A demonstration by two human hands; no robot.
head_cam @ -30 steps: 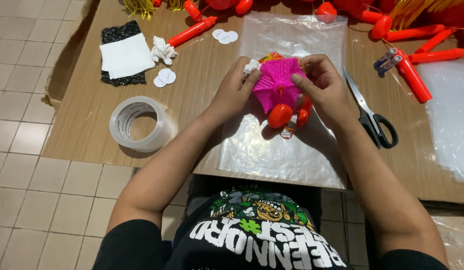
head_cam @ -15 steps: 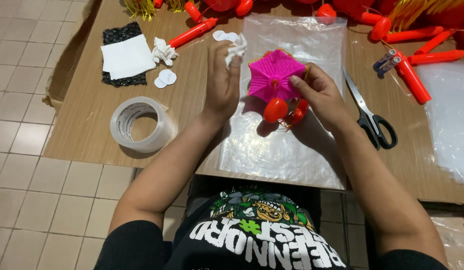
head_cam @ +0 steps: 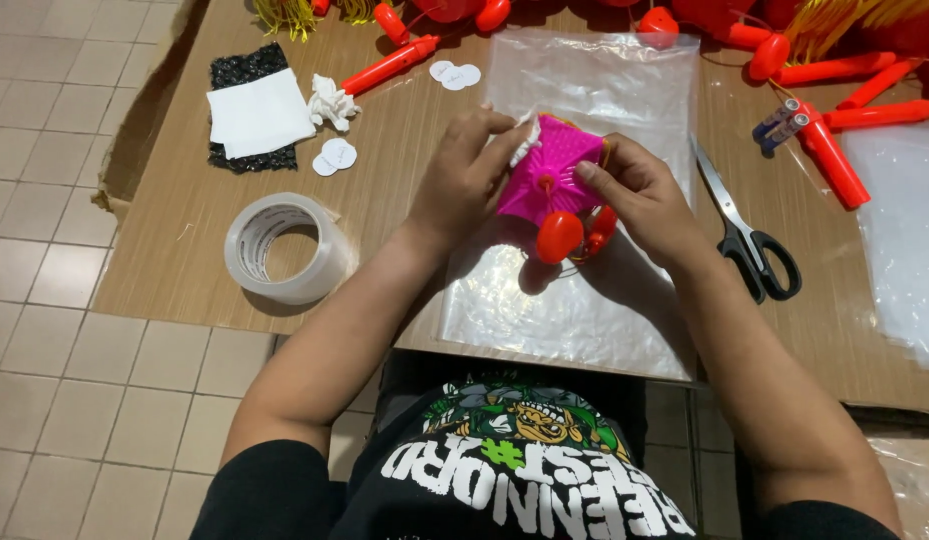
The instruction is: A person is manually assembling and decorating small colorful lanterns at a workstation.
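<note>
**Left hand back on the pink lantern**

Back from the far edge of the clear plastic bag (head_cam: 585, 110), where it had reached half a second before, the left hand (head_cam: 465, 185) had returned to the pink paper lantern (head_cam: 547, 175), and it carried a small white piece (head_cam: 528, 140) pinched between thumb and forefinger. The tabletop (head_cam: 185, 230), brown and wood-grained, carried everything. The lantern was held above the bag's middle, between the two hands, its long axis running from the pleated pink top down toward the person, where a red bulb-shaped part (head_cam: 560, 237) hung. It lay just right of the left fingers and just left of the right hand (head_cam: 635, 195), whose fingers were closed on its right side, thumb resting on the pleats. Both hands touched it; the left one met its upper left corner.

Left of the arms sat a roll of clear tape (head_cam: 285, 248). Farther back lay a white square sheet on a black patterned pad (head_cam: 250, 115), with round white stickers (head_cam: 335, 157) beside it. Black-handled scissors (head_cam: 750, 235) lay right of the bag, and red plastic sticks (head_cam: 835, 160) beyond them.
</note>
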